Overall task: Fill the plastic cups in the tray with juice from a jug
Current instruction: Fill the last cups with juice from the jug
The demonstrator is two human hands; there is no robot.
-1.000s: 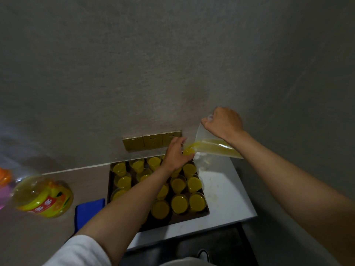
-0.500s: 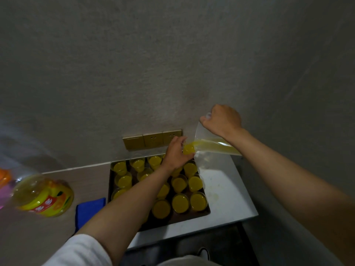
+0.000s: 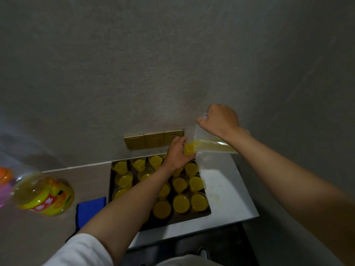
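above the tray's far right corner, my left grip holds a plastic cup lifted off the worktop. my right grip clasps the tilted clear jug, its juice touching the cup's rim. other filled cups stand in the tray.

A counter carries a tray, blue cloth and juice bottle.

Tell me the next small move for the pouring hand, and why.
Probably tip the jug back upright. The cup gripped by the left hand already looks nearly full of juice, and the right hand holds the jug tilted at its rim.
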